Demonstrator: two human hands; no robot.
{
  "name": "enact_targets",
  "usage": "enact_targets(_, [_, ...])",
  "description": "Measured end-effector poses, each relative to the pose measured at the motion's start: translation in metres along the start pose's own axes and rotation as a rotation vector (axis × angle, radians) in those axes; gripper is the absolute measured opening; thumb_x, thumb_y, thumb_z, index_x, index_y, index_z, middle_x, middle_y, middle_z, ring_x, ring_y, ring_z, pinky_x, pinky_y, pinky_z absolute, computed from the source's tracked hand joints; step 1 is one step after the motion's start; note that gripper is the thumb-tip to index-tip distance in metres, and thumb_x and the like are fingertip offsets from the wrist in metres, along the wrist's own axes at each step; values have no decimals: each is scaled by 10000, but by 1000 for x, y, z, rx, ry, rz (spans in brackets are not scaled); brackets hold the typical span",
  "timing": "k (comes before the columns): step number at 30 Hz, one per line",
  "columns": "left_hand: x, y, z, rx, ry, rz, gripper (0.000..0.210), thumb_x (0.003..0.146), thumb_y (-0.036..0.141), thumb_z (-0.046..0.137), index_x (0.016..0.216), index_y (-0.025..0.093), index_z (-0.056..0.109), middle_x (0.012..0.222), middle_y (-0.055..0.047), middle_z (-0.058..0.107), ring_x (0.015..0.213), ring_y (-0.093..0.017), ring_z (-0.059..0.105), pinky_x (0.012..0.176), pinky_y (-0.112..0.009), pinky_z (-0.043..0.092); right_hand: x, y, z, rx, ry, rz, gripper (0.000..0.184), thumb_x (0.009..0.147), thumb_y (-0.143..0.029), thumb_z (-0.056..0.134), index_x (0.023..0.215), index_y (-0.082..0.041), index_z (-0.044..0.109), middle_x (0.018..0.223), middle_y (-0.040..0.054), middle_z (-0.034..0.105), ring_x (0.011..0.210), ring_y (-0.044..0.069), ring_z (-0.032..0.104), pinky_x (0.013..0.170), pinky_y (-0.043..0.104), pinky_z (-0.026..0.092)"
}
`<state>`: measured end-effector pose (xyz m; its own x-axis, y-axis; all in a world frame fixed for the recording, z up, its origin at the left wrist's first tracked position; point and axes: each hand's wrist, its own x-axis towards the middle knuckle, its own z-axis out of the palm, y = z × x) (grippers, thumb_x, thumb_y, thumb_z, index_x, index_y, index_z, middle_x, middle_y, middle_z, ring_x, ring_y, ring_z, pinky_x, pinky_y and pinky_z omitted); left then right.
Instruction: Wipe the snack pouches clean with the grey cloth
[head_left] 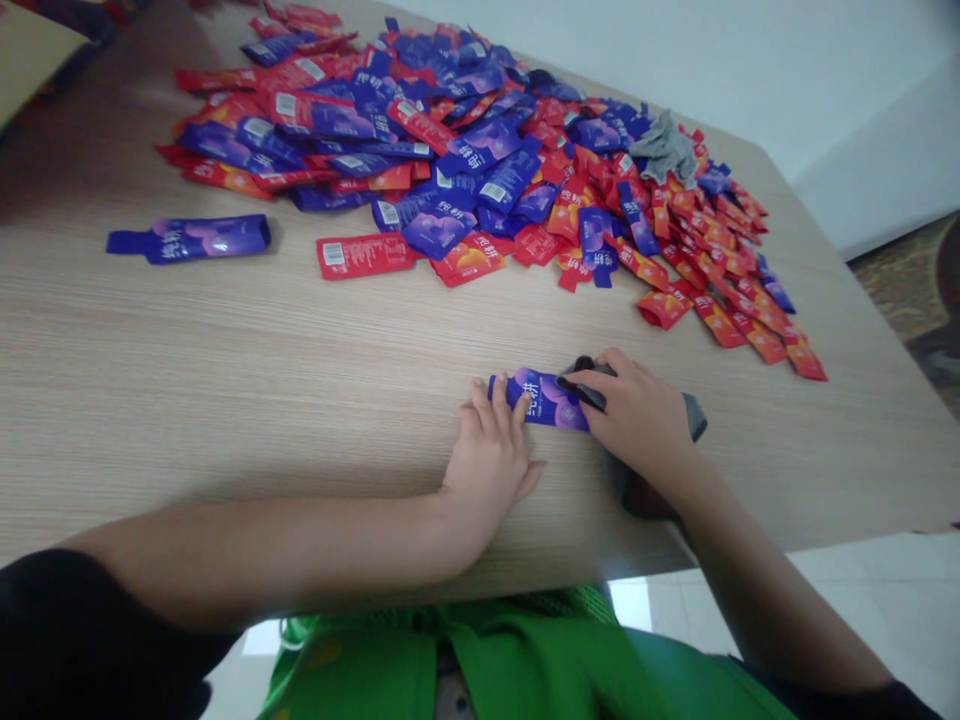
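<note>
A purple pouch printed with white characters and round fruit lies flat on the table. My left hand rests on its left end, fingers stretched out and pressing it down. Over the pouch's right end, my right hand has its fingers curled round a black hand tool. Part of the tool's dark grey body shows to the right of and below that hand. Its exact kind is hidden by the fingers. Another purple pouch lies apart at the left, its narrow end pointing left.
A large heap of red and purple pouches covers the back of the wooden table. A grey crumpled cloth sits on its right part. One red pouch lies at its front edge. A cardboard box stands at the far left.
</note>
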<state>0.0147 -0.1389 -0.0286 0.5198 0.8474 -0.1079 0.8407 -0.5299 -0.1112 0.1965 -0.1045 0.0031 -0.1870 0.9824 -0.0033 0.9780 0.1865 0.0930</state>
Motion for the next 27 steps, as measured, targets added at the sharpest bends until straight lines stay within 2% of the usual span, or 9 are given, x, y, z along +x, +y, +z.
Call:
enact_targets(10, [3,-2,-2,20,-21,20,783,930,575,458,1493,43,344,1501,-308,340,1303,-491,448,900,-458,485,-15,12,8,16,2,117,285,873,-296,564,1105,-342,724,1085,41,610,866,206,603,611,304,383])
enact_targets(18, [4,-3,-4,-9,-16,22,770,931,560,472,1486,40,359,1500,-309,337,1304,-488,449,921,-475,472,-25,23,12,57,-44,225,308,884,-310,537,1133,-330,716,1087,47,614,886,221,621,607,310,392])
enact_targets(22, [4,-3,-3,-34,4,26,784,912,562,512,1480,41,373,1492,-313,354,1304,-483,452,949,-491,457,-26,32,13,126,-65,232,306,873,-300,548,1126,-325,718,1110,43,625,907,223,631,622,309,412])
enact_targets(27, [2,-3,1,33,-2,21,782,925,587,466,1477,40,382,1466,-305,410,1309,-452,462,992,-486,430,-18,49,9,296,-42,186,276,867,-274,554,1077,-279,733,1031,44,667,896,207,637,737,319,467])
